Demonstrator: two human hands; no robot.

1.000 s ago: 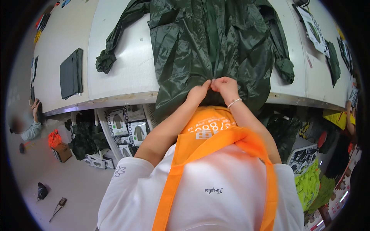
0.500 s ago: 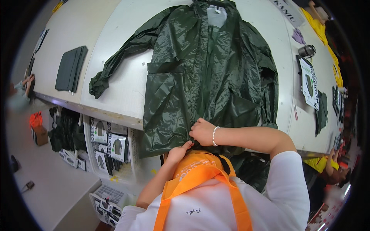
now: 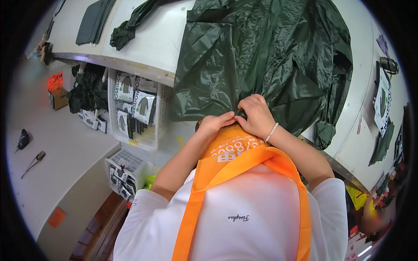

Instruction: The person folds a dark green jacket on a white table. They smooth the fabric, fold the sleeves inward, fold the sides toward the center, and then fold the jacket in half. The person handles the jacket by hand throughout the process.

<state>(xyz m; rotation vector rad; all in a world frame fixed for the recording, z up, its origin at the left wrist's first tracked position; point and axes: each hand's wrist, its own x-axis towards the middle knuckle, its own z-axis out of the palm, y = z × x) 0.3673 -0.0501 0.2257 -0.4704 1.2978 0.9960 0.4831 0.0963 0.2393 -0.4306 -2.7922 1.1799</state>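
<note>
A dark green raincoat [image 3: 265, 61] lies spread on the white table [image 3: 148, 43], its lower hem hanging over the near edge. My left hand [image 3: 215, 123] and my right hand [image 3: 257, 115] meet at that hem, both pinching the fabric just above my orange apron [image 3: 244, 174]. A bead bracelet sits on my right wrist. One sleeve of the raincoat [image 3: 126, 30] stretches out to the left across the table.
A folded dark garment [image 3: 93, 19] lies at the table's far left. Under the table stand white crates of packaged raincoats [image 3: 135, 108] and a dark heap [image 3: 85, 91]. More packages [image 3: 383, 104] lie at the right end. Small tools [image 3: 32, 161] are on the grey floor.
The view has swung and moved closer to the table edge. Both hands stay together on the raincoat's hem, now higher against it.
</note>
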